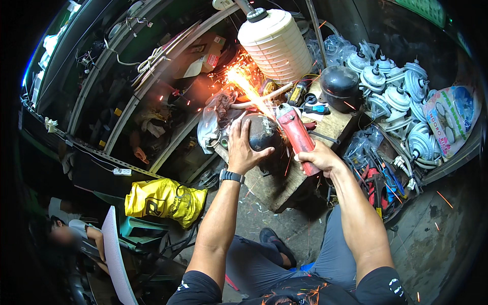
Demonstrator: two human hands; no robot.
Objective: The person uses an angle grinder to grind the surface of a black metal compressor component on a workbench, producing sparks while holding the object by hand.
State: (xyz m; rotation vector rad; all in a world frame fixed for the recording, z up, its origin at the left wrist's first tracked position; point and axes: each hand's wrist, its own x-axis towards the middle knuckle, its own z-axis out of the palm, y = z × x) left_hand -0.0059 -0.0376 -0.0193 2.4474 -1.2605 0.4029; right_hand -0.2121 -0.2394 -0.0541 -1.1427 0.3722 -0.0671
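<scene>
A black, rounded metal casing [262, 133] sits on a worn wooden block [274, 190] in front of me. My left hand [243, 147] is pressed against the casing's near left side, fingers stretched out and thumb apart. In my right hand [320, 157] is a red angle grinder [296, 133], its body gripped from the near end. The grinder's head meets the right side of the casing, and bright orange sparks [244, 79] stream from there to the far left. The disc itself is lost in the glare.
Behind the block stand a white ribbed canister [274, 43] and another black domed casing [339, 84]. White motor-like parts [396, 96] heap at the right, above tools [378, 188]. A yellow bag [165, 201] lies left, near a seated person [84, 234]. Metal shelving lines the left.
</scene>
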